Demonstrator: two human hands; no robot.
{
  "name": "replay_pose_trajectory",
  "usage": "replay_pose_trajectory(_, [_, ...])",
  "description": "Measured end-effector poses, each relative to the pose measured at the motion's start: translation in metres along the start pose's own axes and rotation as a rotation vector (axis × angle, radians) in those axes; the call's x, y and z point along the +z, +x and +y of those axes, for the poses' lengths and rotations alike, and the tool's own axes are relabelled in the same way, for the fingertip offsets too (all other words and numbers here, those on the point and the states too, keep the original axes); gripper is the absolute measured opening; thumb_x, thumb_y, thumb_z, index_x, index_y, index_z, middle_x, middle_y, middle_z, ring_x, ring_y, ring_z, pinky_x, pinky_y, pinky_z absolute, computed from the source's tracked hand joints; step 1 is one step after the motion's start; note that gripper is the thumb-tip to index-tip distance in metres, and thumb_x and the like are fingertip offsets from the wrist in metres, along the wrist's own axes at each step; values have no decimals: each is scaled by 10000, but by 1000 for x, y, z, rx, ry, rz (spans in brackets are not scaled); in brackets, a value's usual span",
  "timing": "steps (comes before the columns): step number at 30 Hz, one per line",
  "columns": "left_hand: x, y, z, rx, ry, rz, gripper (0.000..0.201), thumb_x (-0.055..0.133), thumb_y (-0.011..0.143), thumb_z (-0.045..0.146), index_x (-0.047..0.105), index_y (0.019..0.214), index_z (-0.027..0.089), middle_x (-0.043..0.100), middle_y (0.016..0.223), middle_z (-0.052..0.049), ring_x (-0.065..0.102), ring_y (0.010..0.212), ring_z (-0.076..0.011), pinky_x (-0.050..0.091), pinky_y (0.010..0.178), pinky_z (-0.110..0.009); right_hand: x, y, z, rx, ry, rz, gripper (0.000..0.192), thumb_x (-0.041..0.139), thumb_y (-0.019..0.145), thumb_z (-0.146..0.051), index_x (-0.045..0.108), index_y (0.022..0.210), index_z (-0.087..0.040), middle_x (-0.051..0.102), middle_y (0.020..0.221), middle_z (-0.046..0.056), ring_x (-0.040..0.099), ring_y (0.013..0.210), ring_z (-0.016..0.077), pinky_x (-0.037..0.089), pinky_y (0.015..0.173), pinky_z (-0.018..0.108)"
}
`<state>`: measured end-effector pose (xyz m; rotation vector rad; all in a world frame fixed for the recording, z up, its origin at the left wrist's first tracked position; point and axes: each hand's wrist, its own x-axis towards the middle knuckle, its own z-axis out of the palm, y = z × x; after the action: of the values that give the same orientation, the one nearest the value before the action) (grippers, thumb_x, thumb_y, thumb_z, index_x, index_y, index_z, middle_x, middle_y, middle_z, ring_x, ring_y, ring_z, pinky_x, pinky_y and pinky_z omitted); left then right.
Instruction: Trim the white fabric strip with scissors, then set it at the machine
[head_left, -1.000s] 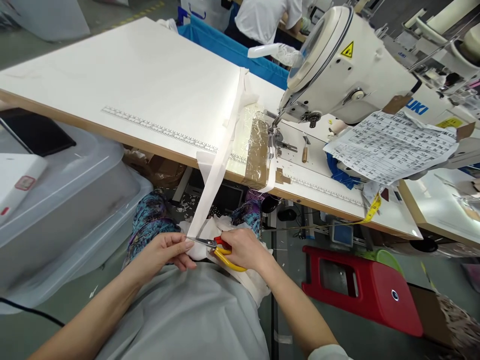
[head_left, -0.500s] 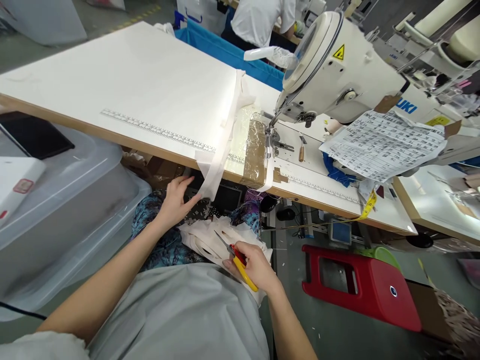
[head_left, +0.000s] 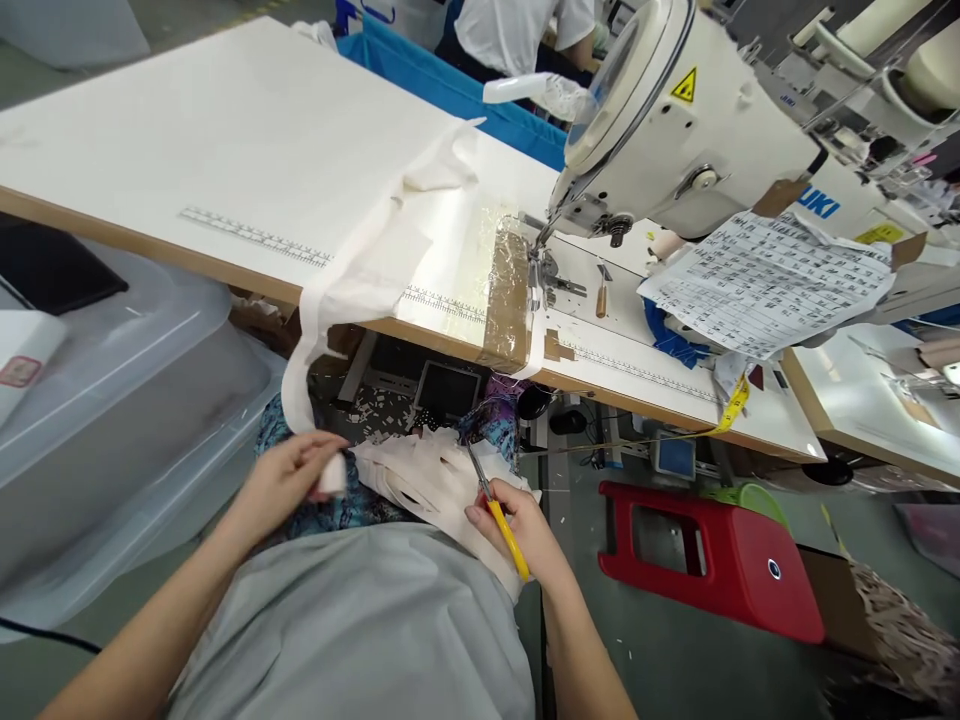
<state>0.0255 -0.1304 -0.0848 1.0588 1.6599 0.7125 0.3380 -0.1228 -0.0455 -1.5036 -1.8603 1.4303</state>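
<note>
My left hand (head_left: 281,482) grips the lower end of a long white fabric strip (head_left: 360,270) that hangs off the front edge of the white sewing table (head_left: 225,130) and runs back across it. My right hand (head_left: 521,525) holds yellow-handled scissors (head_left: 499,510), blades pointing up and away, over a pile of white fabric pieces (head_left: 427,475) in my lap. The two hands are apart, with the pile between them.
A white sewing machine (head_left: 675,130) stands on the table at the right, with a printed paper sheet (head_left: 765,285) beside it. A clear plastic bin (head_left: 112,400) sits at my left, a red stool (head_left: 712,555) on the floor at right. Another person (head_left: 517,30) works behind the table.
My left hand pulled the strip's end down and left from the table edge to my lap; the strip slid left across the table. The scissors turned more upright.
</note>
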Motion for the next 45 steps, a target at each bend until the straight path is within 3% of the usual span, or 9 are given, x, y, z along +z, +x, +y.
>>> replay_pose_trajectory(2, [14,-16,30,50,-176,-350,515,516,825,574,600,1145,179,704,919,-96,668,830,-255,541,645,-313,2,2,-5,22,5,-39,371,663,791,-484,464,684,-191,427,618,-43,383,592,115,307,548,222])
replay_pose_trajectory(4, [27,-25,52,122,-184,-463,447,560,833,540,623,1114,199,692,985,-92,652,878,-249,533,647,-292,2,4,-11,32,-21,-99,386,656,790,-497,451,674,-192,440,623,-42,372,591,112,299,545,223])
replay_pose_trajectory(7, [37,-26,66,307,62,-313,341,549,854,507,660,789,191,621,791,-49,580,700,-186,454,574,-258,0,4,-16,42,-84,-166,401,640,797,-517,442,669,-193,453,632,-40,356,588,109,280,537,225])
replay_pose_trajectory(10, [38,-23,66,442,191,-193,390,514,875,499,605,668,181,597,879,-58,532,658,-152,407,553,-255,-3,5,-17,45,-126,-188,426,637,801,-544,432,667,-195,438,635,-44,351,595,109,264,535,227])
replay_pose_trajectory(15, [35,-23,68,136,-110,-459,406,497,879,593,566,842,194,631,582,3,570,500,-146,448,506,-242,-5,11,-17,-1,-81,-302,456,577,838,-578,373,676,-203,338,622,-62,290,584,100,232,515,226])
replay_pose_trajectory(18, [35,-22,67,-46,-313,-553,451,609,809,622,588,895,180,744,778,-63,716,780,-224,556,695,-288,-4,18,-18,-13,-89,-382,447,536,853,-587,378,683,-206,340,627,-59,295,580,101,236,505,227])
replay_pose_trajectory(21, [35,-18,62,-126,-396,-552,444,689,765,594,632,889,172,761,895,-86,716,929,-261,565,796,-312,-2,23,-20,-18,-122,-432,442,530,847,-591,390,678,-206,357,635,-55,305,580,102,244,498,226])
replay_pose_trajectory(28, [33,-15,54,-150,-423,-519,414,705,760,581,657,782,171,757,729,-75,733,772,-233,561,673,-272,-1,30,-22,-32,-167,-456,488,566,807,-628,401,633,-203,340,597,-62,290,554,96,212,472,222])
replay_pose_trajectory(45, [33,-15,55,-125,-420,-485,420,705,740,591,657,738,174,739,653,-60,710,666,-198,530,614,-239,7,24,-28,-36,-429,-227,545,616,787,-631,363,571,-200,340,532,-59,276,514,93,173,499,242])
